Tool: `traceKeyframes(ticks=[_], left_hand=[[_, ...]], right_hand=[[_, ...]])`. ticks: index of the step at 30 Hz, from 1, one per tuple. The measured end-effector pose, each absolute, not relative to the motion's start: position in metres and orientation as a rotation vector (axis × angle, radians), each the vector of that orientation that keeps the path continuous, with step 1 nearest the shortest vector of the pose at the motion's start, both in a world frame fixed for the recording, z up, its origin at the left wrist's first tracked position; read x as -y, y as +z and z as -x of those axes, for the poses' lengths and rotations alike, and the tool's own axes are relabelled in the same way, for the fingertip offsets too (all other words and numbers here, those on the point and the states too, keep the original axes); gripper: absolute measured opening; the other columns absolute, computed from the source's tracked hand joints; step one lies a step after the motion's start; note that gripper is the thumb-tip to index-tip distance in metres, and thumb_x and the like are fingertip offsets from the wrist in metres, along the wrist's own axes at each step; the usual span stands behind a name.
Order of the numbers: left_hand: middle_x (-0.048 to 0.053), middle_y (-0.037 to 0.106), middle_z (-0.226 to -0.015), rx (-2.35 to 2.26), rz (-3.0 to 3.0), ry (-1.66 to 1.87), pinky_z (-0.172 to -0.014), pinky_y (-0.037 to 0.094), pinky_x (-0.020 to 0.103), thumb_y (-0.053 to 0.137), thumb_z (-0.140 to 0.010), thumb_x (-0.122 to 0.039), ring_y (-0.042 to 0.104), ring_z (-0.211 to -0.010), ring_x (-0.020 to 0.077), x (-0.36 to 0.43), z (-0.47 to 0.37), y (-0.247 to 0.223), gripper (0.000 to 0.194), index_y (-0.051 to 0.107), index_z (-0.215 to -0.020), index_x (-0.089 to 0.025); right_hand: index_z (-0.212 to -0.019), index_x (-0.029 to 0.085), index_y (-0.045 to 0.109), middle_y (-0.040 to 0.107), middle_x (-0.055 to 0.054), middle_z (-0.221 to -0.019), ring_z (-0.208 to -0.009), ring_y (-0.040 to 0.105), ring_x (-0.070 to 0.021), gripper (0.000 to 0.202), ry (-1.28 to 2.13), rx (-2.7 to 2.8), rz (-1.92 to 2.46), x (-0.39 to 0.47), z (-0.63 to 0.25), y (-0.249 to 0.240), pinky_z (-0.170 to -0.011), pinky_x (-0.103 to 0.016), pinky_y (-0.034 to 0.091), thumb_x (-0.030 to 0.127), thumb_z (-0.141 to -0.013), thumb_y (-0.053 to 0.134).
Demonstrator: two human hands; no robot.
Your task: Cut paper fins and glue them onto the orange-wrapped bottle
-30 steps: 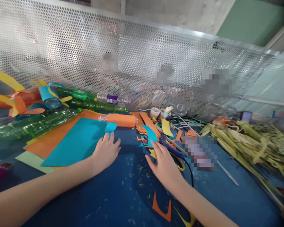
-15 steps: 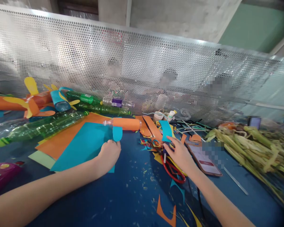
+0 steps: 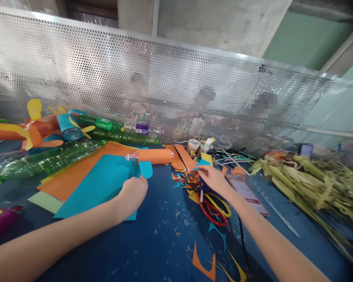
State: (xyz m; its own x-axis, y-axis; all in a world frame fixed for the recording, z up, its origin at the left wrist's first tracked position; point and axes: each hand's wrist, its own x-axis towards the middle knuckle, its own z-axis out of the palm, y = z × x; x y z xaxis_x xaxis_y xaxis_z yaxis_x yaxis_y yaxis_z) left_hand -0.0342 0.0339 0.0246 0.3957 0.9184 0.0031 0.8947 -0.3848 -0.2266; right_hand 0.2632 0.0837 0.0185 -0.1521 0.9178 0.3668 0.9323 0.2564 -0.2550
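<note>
My left hand [image 3: 133,196] is closed in a pinch on the lower end of a rounded blue paper piece [image 3: 146,169]. Just behind that piece lies a clear bottle wrapped in orange paper [image 3: 155,156]. Over on the right, my right hand [image 3: 214,179] has its fingers closed on a blue paper strip [image 3: 204,162], mostly hidden by the hand. Below its fingers are scissors with red handles [image 3: 212,216] and a yellow-handled pair [image 3: 225,205], their blades hidden among paper scraps [image 3: 181,179].
Blue paper sheets [image 3: 91,188] overlap orange ones on the left. Green bottles [image 3: 59,158] and paper-bladed bottle models [image 3: 35,131] stand beyond. A phone [image 3: 247,194] and dry corn husks [image 3: 300,186] lie right. A perforated metal panel [image 3: 170,86] closes the back.
My right hand has moved a little left and its spread fingers have closed on the blue strip, which shows less now. My left hand keeps its pinch on the rounded blue piece.
</note>
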Motion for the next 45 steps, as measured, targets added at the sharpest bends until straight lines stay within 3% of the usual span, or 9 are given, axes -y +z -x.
traceKeyframes(ticks=[5, 8, 10, 14, 20, 28, 34, 38, 45], left_hand=[[0.016, 0.063, -0.065, 1.662, 2.419, 0.215, -0.048, 0.048, 0.029, 0.049, -0.067, 0.010, 0.065, -0.062, 0.0276, -0.031, 0.031, 0.026, 0.043, 0.055, -0.110, 0.005], [0.016, 0.063, -0.063, 1.662, 2.391, 0.202, -0.047, 0.049, 0.029, 0.050, -0.067, 0.011, 0.065, -0.060, 0.0273, -0.030, 0.030, 0.023, 0.049, 0.049, -0.117, 0.008], [0.015, 0.063, -0.061, 1.652, 2.375, 0.188, -0.047, 0.050, 0.028, 0.052, -0.066, 0.011, 0.065, -0.060, 0.0268, -0.029, 0.030, 0.021, 0.052, 0.048, -0.118, 0.008], [0.013, 0.062, -0.059, 1.613, 2.370, 0.185, -0.047, 0.050, 0.027, 0.059, -0.061, 0.010, 0.065, -0.057, 0.0250, -0.028, 0.030, 0.015, 0.053, 0.052, -0.114, 0.007], [0.016, 0.064, -0.064, 1.570, 2.327, 0.175, -0.046, 0.049, 0.024, 0.051, -0.063, 0.013, 0.065, -0.059, 0.0229, -0.024, 0.031, 0.007, 0.057, 0.047, -0.119, 0.008], [0.017, 0.066, -0.070, 1.370, 2.312, 0.150, -0.045, 0.048, 0.022, 0.050, -0.064, 0.008, 0.064, -0.058, 0.0197, 0.007, 0.018, -0.004, 0.056, 0.051, -0.120, 0.001], [0.023, 0.063, -0.102, 1.060, 2.499, 0.012, -0.048, 0.053, 0.029, 0.050, -0.073, -0.003, 0.065, -0.078, 0.0266, 0.036, 0.008, -0.008, 0.048, 0.048, -0.122, -0.001], [0.024, 0.060, -0.108, 0.896, 2.637, -0.016, -0.055, 0.055, 0.032, 0.048, -0.079, -0.010, 0.063, -0.089, 0.0292, 0.044, 0.007, -0.010, 0.046, 0.045, -0.124, 0.000], [0.023, 0.060, -0.109, 0.951, 2.696, 0.053, -0.060, 0.054, 0.035, 0.048, -0.084, -0.015, 0.061, -0.094, 0.0303, 0.045, 0.006, -0.008, 0.035, 0.052, -0.117, -0.004]], right_hand=[[-0.076, 0.017, 0.070, 0.070, -0.007, -0.078, -0.074, 0.064, -0.0213, 0.020, -0.115, 2.233, 1.679, -0.104, -0.252, 0.029, -0.073, -0.032, 0.047, 0.019, -0.079, 0.050], [-0.101, 0.019, 0.065, 0.065, -0.008, -0.100, -0.095, 0.058, -0.0233, 0.026, -0.230, 2.316, 1.570, -0.106, -0.222, 0.035, -0.088, -0.036, 0.040, 0.028, -0.081, 0.052], [-0.128, 0.025, 0.044, 0.052, -0.006, -0.124, -0.110, 0.048, -0.0230, 0.054, -0.287, 2.388, 1.470, -0.108, -0.195, 0.037, -0.092, -0.035, 0.037, 0.030, -0.076, 0.059], [-0.138, 0.025, 0.022, 0.032, -0.007, -0.140, -0.117, 0.039, -0.0274, 0.076, -0.412, 2.497, 1.381, -0.124, -0.147, 0.036, -0.092, -0.041, 0.035, 0.025, -0.073, 0.062], [-0.125, 0.019, 0.042, 0.055, -0.011, -0.114, -0.106, 0.043, -0.0258, 0.059, -0.495, 2.485, 1.422, -0.154, -0.113, 0.035, -0.087, -0.039, 0.036, 0.024, -0.072, 0.066], [-0.122, 0.017, 0.042, 0.051, -0.013, -0.112, -0.105, 0.041, -0.0277, 0.057, -0.538, 2.299, 1.566, -0.160, -0.108, 0.035, -0.084, -0.041, 0.038, 0.025, -0.071, 0.067], [-0.122, 0.016, 0.042, 0.051, -0.013, -0.113, -0.107, 0.042, -0.0268, 0.055, -0.446, 2.297, 1.588, -0.155, -0.117, 0.030, -0.085, -0.040, 0.039, 0.028, -0.073, 0.064], [-0.127, 0.014, 0.038, 0.045, -0.015, -0.124, -0.114, 0.039, -0.0266, 0.055, -0.363, 2.341, 1.525, -0.143, -0.124, 0.036, -0.090, -0.039, 0.036, 0.026, -0.077, 0.059], [-0.096, 0.021, 0.058, 0.062, -0.003, -0.095, -0.091, 0.055, -0.0173, 0.017, -0.087, 2.536, 1.353, -0.067, -0.141, 0.043, -0.079, -0.028, 0.043, 0.028, -0.081, 0.056]])
